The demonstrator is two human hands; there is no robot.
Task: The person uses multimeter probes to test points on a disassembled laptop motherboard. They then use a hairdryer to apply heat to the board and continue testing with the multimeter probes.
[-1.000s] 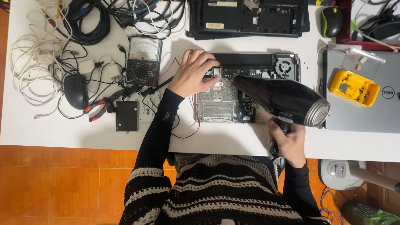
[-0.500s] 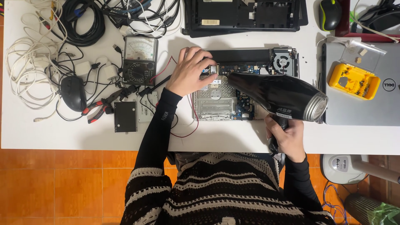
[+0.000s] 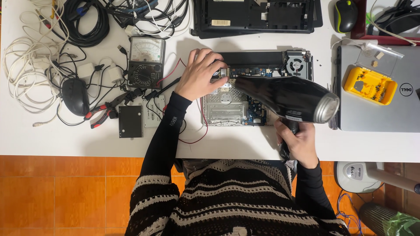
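White tabletop [image 3: 52,140] fills most of the view, with orange floor tiles [image 3: 65,192] showing below its near edge. Tangled white and black cables [image 3: 83,26] crowd the far left corner, beside an analogue multimeter with a pale dial [image 3: 146,62], a black computer mouse [image 3: 75,96] and red-handled pliers [image 3: 103,114]. A closed silver laptop [image 3: 385,109] lies at the right with a yellow plastic parts tray [image 3: 370,85] resting on it, and a black laptop shell [image 3: 258,16] sits along the far edge.

At the centre lies an opened laptop chassis with bare circuit board and metal plate [image 3: 232,107], a small fan at its far right corner. The left hand [image 3: 200,73] rests on the chassis's far left part, fingers curled down and pressed onto the board near a small component; whether it pinches anything cannot be told. The right hand [image 3: 298,140] is wrapped tight around the handle of a glossy black hair dryer [image 3: 286,97], at the table's near edge. The dryer's body hangs over the chassis's right half, its nozzle pointing left, ending just beside the left hand's fingertips.
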